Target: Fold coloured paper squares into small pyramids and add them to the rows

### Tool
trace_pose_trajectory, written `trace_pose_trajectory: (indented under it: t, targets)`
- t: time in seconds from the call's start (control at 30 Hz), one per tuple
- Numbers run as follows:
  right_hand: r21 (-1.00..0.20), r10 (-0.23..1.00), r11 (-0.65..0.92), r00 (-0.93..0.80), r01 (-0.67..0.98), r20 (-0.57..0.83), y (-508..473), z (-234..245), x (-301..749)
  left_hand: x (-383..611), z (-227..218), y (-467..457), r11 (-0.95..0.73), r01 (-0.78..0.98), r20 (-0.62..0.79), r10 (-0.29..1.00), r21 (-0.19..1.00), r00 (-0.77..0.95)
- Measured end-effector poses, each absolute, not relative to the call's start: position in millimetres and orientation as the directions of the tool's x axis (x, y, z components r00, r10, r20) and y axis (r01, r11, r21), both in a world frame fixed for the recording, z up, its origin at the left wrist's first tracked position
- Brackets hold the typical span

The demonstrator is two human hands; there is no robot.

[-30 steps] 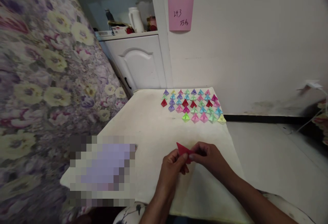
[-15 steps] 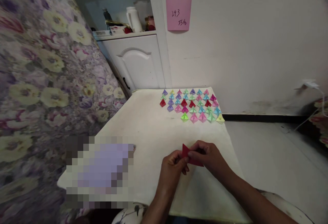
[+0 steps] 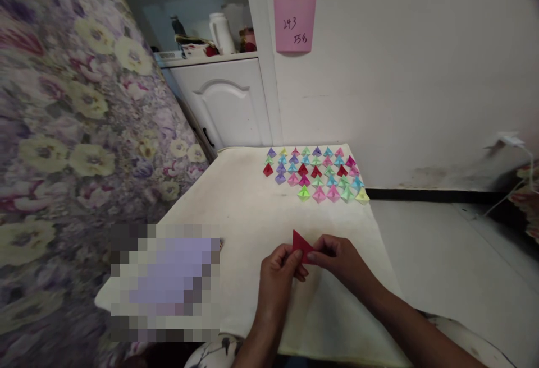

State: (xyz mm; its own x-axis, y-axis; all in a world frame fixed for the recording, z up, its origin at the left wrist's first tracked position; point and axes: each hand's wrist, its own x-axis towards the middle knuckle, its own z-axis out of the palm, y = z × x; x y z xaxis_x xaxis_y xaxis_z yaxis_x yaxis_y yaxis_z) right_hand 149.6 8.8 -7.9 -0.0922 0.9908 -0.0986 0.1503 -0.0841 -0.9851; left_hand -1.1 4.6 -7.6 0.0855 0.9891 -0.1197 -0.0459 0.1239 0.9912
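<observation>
A red piece of folded paper (image 3: 301, 244), triangular with one point upward, is held just above the near part of the table. My left hand (image 3: 281, 267) pinches its lower left part, thumb on the near face and fingers curled behind. At its right corner, my right hand (image 3: 337, 254) grips the paper between thumb and bent forefinger. Beyond both hands, several small folded paper pieces (image 3: 319, 193) in green, pink, blue, purple, red and yellow lie in rows.
The table has a cream cover (image 3: 236, 205). On its left side lies a blurred-out purple object (image 3: 177, 270). A floral curtain (image 3: 92, 132) hangs at the left, beside a white cabinet (image 3: 229, 99). A pink note (image 3: 295, 23) is stuck on the wall.
The red paper has turned in my fingers and shows more of its triangle, pointing up. Both hands shifted slightly, and my right thumb now sits at the paper's right corner.
</observation>
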Motion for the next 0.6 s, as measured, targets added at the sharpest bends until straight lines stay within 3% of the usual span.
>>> trace_pose_trajectory:
  t: [0.37, 0.6]
  targets:
    - [-0.976, 0.985, -0.098, -0.120, 0.192, -0.122, 10.5, 0.5, 156.8, -5.2, -9.1, 5.9, 0.258, -0.170, -0.239, 0.963, 0.951, 0.125]
    - [-0.986, 0.997, -0.004, -0.070, 0.169, -0.016, 11.6, 7.5, 166.6, -5.8, -7.6, 8.8, 0.285, -0.298, -0.286, 0.957, 0.911, 0.040]
